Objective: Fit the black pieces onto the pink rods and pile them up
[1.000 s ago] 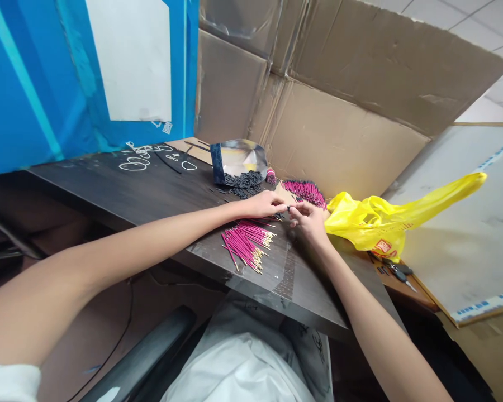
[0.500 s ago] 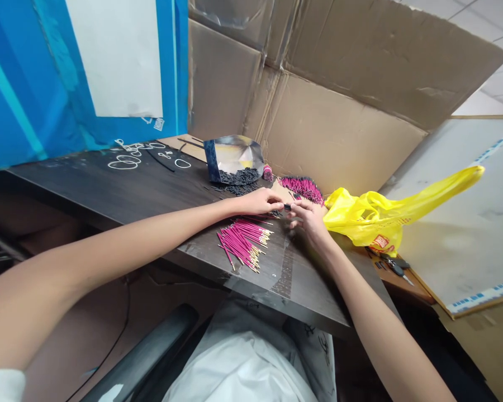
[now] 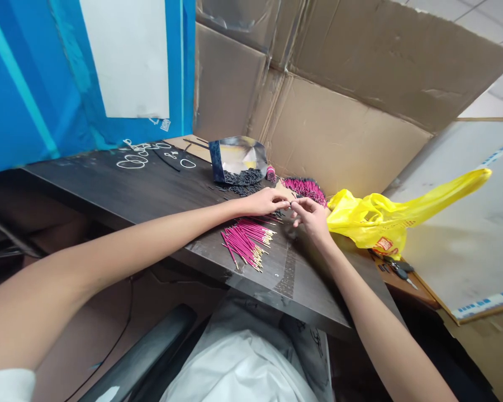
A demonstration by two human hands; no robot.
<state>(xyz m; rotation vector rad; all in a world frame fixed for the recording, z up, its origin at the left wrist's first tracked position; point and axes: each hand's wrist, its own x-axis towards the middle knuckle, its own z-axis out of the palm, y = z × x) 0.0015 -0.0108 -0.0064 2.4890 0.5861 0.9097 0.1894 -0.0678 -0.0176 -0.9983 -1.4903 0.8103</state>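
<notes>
My left hand (image 3: 270,201) and my right hand (image 3: 311,215) meet fingertip to fingertip above the table. Between them a small black sleeve (image 3: 290,205) is pinched, mostly covered by the fingers. Whether a wire sits in it is too small to tell. Just below my left hand lies a fanned pile of pink wires (image 3: 246,240) with gold-coloured ends. Behind that hand, loose black sleeves (image 3: 243,190) spill from an open plastic pouch (image 3: 217,162). Beyond my right hand lies a heap of pink wires with black ends (image 3: 305,188).
A yellow plastic bag (image 3: 371,218) is right of my right hand. White rubber bands (image 3: 132,161) lie at the back left of the dark table (image 3: 151,195). Keys (image 3: 399,269) rest at the right. Cardboard (image 3: 343,111) stands behind.
The view has shifted slightly, moving the whole scene a little to the right. My fingertips are closer together, and less of the black sleeve shows between them.
</notes>
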